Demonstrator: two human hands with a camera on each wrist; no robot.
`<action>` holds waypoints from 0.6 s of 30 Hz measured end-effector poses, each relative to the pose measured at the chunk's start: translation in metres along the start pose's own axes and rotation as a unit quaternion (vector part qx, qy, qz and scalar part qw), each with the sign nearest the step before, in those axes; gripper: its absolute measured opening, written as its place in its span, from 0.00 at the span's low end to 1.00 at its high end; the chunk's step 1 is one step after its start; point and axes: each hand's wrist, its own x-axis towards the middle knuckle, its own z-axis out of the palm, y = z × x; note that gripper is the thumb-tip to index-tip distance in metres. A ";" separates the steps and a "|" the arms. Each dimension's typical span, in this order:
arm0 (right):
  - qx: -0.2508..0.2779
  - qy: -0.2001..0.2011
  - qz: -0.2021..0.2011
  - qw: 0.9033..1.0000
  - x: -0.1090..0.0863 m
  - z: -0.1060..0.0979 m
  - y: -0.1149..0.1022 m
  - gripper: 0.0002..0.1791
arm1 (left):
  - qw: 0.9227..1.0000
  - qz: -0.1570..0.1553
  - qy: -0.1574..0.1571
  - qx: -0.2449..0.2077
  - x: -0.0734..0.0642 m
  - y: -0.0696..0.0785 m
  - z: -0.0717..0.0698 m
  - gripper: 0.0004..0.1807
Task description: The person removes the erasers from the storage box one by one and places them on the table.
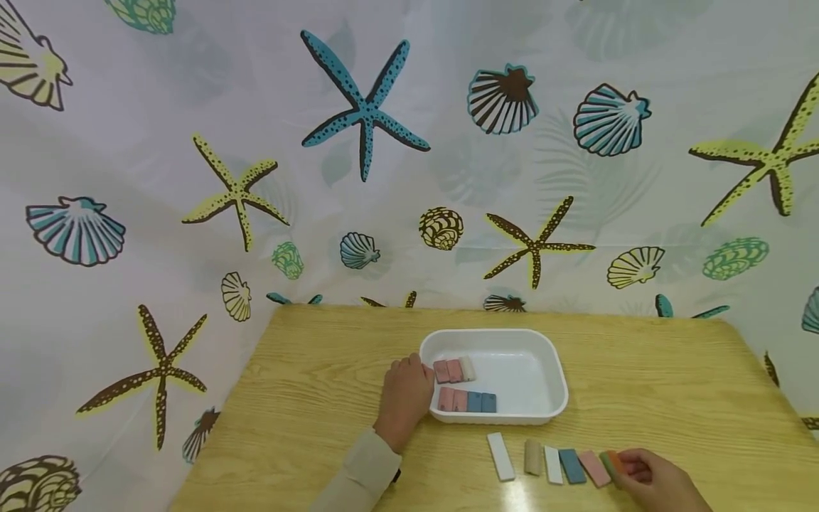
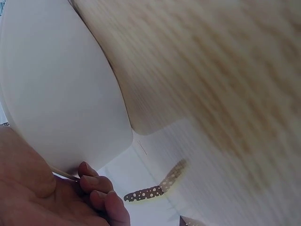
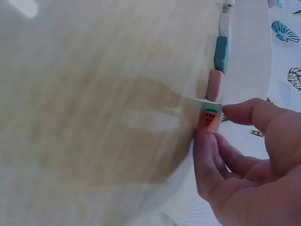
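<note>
My right hand [image 1: 659, 480] pinches an orange-and-green eraser [image 3: 210, 117] between thumb and fingers, close over the table at the right end of a row. Beside it lie a pink eraser [image 1: 594, 468], a blue eraser [image 1: 572, 466] and a short white block [image 1: 553, 464]. Further left are a tan cylinder [image 1: 532, 456] and a longer white stick [image 1: 501, 456]. At the left end of a white tray [image 1: 499, 419], my left hand [image 1: 406, 391] grips the rim with curled fingers. Inside the tray sit two rows of small blocks, pink, blue and cream.
The tray stands on a wood-grain table [image 1: 320, 370]. Behind and at both sides hangs a white curtain [image 1: 397, 213] printed with starfish and shells. The tray's right half shows bare floor.
</note>
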 end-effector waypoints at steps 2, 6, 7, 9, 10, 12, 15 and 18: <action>-0.009 0.002 -0.002 1.000 -0.001 -0.003 -0.005 0.28 | 1.000 0.000 0.002 -0.002 0.000 0.000 -0.001 0.15; -0.015 0.067 -0.026 0.997 -0.005 -0.009 -0.028 0.22 | 1.000 -0.003 -0.005 -0.005 0.000 0.000 -0.002 0.15; -0.010 0.091 -0.038 0.995 -0.006 -0.010 -0.037 0.21 | 1.000 -0.004 -0.007 -0.006 0.000 -0.001 -0.001 0.15; 0.013 0.128 -0.070 0.989 -0.006 -0.012 -0.055 0.20 | 1.000 -0.007 -0.012 -0.003 0.000 -0.001 -0.002 0.15; 0.030 0.137 -0.084 0.986 -0.005 -0.013 -0.064 0.19 | 1.000 -0.009 -0.014 -0.002 0.000 -0.001 -0.002 0.16; 0.063 0.129 -0.107 0.984 -0.003 -0.014 -0.081 0.20 | 1.000 -0.010 -0.012 -0.003 0.000 -0.001 -0.002 0.16; 0.097 0.100 -0.134 0.981 0.006 -0.013 -0.102 0.18 | 1.000 -0.008 -0.010 -0.008 0.000 -0.001 -0.002 0.15; 0.113 0.080 -0.160 0.977 0.019 -0.005 -0.116 0.15 | 1.000 -0.007 -0.013 -0.011 0.001 -0.001 0.000 0.15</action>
